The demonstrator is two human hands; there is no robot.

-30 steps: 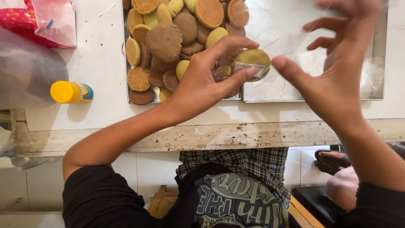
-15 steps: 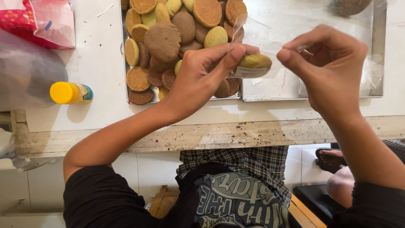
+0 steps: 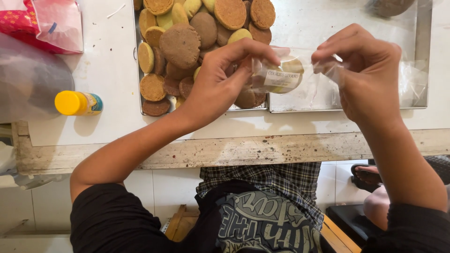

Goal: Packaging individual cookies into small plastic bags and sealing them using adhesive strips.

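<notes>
clear bag (image 3: 300,77) with cookie (image 3: 285,75) being pinched between left hand (image 3: 220,84) fingers and right hand (image 3: 370,70) fingers, above tray (image 3: 424,56).

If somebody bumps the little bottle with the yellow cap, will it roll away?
Probably. The bottle lies on its side on the white table and looks round, so a nudge would likely roll it. It seems small and light, with nothing touching it to stop it.
</notes>
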